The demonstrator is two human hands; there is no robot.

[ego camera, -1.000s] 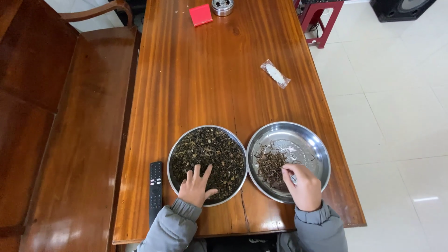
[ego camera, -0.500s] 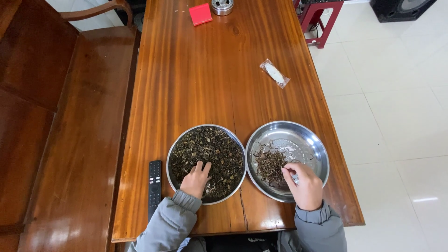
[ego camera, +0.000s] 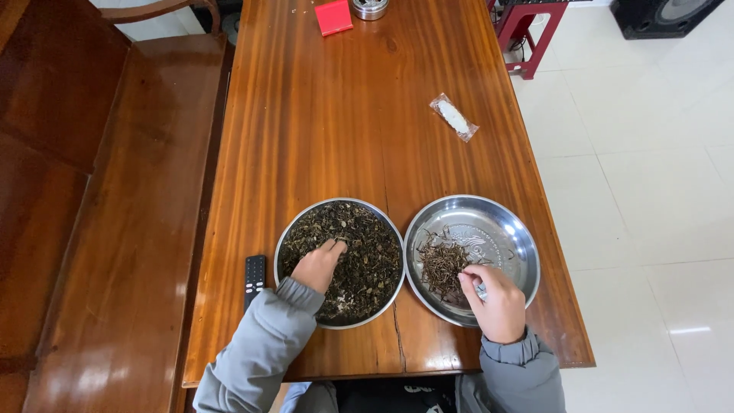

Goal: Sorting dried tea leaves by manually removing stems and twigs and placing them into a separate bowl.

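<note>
- Your left hand [ego camera: 317, 265] is inside the left pan [ego camera: 287, 233], fingers curled down into the dark leaves [ego camera: 367, 256]; you cannot tell if they pinch anything, because the fingertips are buried.
- This pan is almost full of leaves and sits near the table's front edge, at 7 o'clock from the table's middle.
- Your right hand [ego camera: 497, 302] lies on the right pan [ego camera: 520, 237] at its 5 o'clock rim, closed loosely around a small silvery thing [ego camera: 480, 291]; what it is, you cannot tell.
- A small heap of stems [ego camera: 443, 264] lies in the right pan at 9 o'clock from its centre, just beside your right fingers; the other part of the pan is bare metal.
- The two pans stand side by side, rims nearly touching.
- A black remote [ego camera: 254, 279] lies at 9 o'clock from the left pan, just beside your left sleeve [ego camera: 260, 344].
- A clear packet [ego camera: 453, 117] lies at 12 o'clock from the right pan, well apart.
- At the far end of the table [ego camera: 344, 115] there are a red box [ego camera: 334, 17] and a metal tin [ego camera: 370, 8].
</note>
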